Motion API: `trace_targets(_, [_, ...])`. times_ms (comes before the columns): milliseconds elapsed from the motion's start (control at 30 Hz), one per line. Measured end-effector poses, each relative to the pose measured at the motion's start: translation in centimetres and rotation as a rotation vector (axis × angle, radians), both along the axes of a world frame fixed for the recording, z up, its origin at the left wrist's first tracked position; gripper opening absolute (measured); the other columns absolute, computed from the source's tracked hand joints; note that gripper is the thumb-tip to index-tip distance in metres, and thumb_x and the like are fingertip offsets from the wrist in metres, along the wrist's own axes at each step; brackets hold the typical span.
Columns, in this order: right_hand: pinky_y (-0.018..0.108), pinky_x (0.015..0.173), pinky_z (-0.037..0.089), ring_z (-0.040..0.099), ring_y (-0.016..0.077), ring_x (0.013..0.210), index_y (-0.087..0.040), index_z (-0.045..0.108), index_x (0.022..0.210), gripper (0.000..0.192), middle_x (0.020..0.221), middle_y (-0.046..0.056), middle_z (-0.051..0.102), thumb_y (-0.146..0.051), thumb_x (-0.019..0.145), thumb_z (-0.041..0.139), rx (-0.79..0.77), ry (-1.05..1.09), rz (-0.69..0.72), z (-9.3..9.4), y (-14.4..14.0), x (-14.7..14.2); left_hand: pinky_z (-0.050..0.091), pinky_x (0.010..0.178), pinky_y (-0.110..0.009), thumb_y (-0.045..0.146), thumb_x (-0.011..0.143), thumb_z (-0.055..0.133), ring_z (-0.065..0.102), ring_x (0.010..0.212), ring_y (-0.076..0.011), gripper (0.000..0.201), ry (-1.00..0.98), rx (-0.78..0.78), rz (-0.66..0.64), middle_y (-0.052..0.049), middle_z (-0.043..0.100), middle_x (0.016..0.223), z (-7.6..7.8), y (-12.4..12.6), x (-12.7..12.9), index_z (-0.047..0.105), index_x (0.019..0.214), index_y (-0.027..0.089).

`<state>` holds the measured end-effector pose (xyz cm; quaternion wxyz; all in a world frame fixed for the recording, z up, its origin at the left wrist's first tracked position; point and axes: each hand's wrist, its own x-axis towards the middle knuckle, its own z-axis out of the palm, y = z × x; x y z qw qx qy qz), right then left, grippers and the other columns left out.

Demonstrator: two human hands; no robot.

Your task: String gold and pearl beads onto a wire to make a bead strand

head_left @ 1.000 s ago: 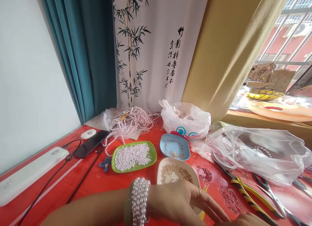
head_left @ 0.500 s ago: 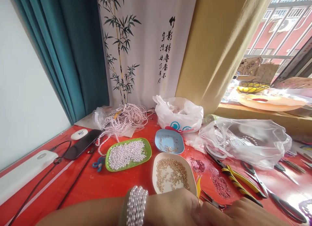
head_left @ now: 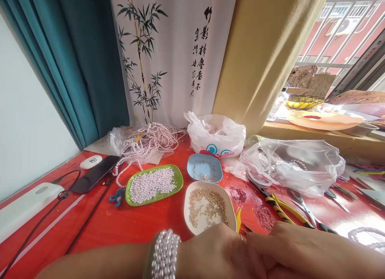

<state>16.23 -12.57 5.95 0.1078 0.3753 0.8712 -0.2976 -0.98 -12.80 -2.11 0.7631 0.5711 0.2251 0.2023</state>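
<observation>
My left hand (head_left: pixel 215 247) is at the bottom centre, fingers bent inward, with a multi-strand pearl bracelet (head_left: pixel 166 253) around its wrist. Against it presses my right hand (head_left: pixel 288 243), its fingers curled and closed at the left hand's fingertips. Whatever lies between the fingers is hidden. Just beyond the left hand sits a cream dish (head_left: pixel 187 218) of small gold beads (head_left: pixel 207 206), its near edge covered by that hand. A yellow-handled tool (head_left: pixel 238 219) with dark tips pokes out behind the hands.
On the red table (head_left: pixel 141 227) are a green dish (head_left: pixel 179 182) of pearl beads, a blue dish (head_left: pixel 219 166) of metal pins, pearl strands (head_left: pixel 156 138), yellow-black pliers (head_left: pixel 285 208), scissors (head_left: pixel 303 206) and a phone (head_left: pixel 96 175). Two plastic bags (head_left: pixel 215 136) (head_left: pixel 313 166) stand behind.
The view has shifted, so the table things sit slightly higher and further left. My right hand has come up and in, showing more of its back and wrist; the hands remain together.
</observation>
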Motion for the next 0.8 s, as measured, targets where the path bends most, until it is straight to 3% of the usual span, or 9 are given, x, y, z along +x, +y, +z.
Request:
trace_targets(100, [0.016,0.046,0.03,0.048,0.0071,0.054,-0.02,0.057,0.073,0.015,0.062,-0.004,0.056,-0.006,0.072,0.049,-0.166,0.054,-0.029,0.6,0.6,-0.5,0.039,0.049,-0.017,0.014,0.058,0.062,0.047,0.051,-0.0059,0.01,0.012,-0.024,-0.016,0.002,0.054,0.058,0.5,0.2,-0.2,0.061,0.067,0.011])
trace_targets(200, [0.016,0.045,0.032,0.043,0.0052,0.05,-0.016,0.052,0.07,0.009,0.06,-0.004,0.05,-0.008,0.072,0.049,-0.337,0.25,-0.133,0.4,1.6,-1.0,0.04,0.044,-0.019,0.016,0.061,0.06,0.046,0.04,-0.0056,0.009,0.009,-0.087,-0.038,0.003,0.053,0.048,1.8,1.3,-0.9,0.059,0.067,0.01])
trace_targets(300, [0.015,0.042,0.031,0.041,0.0048,0.046,-0.017,0.046,0.069,0.007,0.056,-0.005,0.046,-0.016,0.076,0.049,-0.399,0.487,-0.25,-0.4,2.6,-1.5,0.039,0.042,-0.018,0.019,0.066,0.056,0.047,0.036,-0.006,0.008,0.069,-0.005,0.025,0.004,0.051,0.041,3.4,2.9,-1.9,0.058,0.067,0.011])
trace_targets(367, [0.017,0.044,0.034,0.043,0.006,0.049,-0.017,0.045,0.072,0.011,0.059,-0.004,0.049,-0.024,0.078,0.048,-0.324,0.603,-0.313,-1.2,3.4,-1.8,0.041,0.045,-0.018,0.018,0.066,0.056,0.049,0.037,-0.0062,0.007,0.149,0.131,0.114,0.003,0.052,0.042,4.2,4.2,-2.7,0.059,0.066,0.011])
trace_targets(467, [0.021,0.054,0.04,0.048,0.0082,0.057,-0.016,0.049,0.076,0.012,0.067,0.0,0.054,-0.028,0.079,0.046,-0.093,0.672,-0.403,-3.0,5.2,-2.0,0.041,0.042,-0.02,0.02,0.066,0.057,0.049,0.036,-0.0073,0.009,0.271,0.23,0.264,0.004,0.052,0.04,4.8,6.2,-3.9,0.058,0.064,0.012])
trace_targets(633, [0.024,0.052,0.038,0.051,0.0118,0.056,-0.017,0.055,0.072,0.014,0.062,0.0,0.058,-0.025,0.076,0.044,0.37,0.364,-0.495,-6.3,9.8,-2.1,0.037,0.039,-0.019,0.021,0.065,0.057,0.045,0.033,-0.0065,0.01,0.325,0.274,0.394,0.004,0.051,0.037,4.5,8.7,-6.0,0.058,0.063,0.011])
trace_targets(800, [0.025,0.053,0.036,0.051,0.0133,0.057,-0.017,0.059,0.07,0.015,0.063,0.001,0.061,-0.018,0.072,0.045,0.432,0.283,-0.398,-6.8,12.3,-3.9,0.032,0.037,-0.017,0.02,0.066,0.055,0.04,0.03,-0.0046,0.009,0.295,0.203,0.448,0.005,0.049,0.033,3.9,9.1,-7.8,0.058,0.064,0.012])
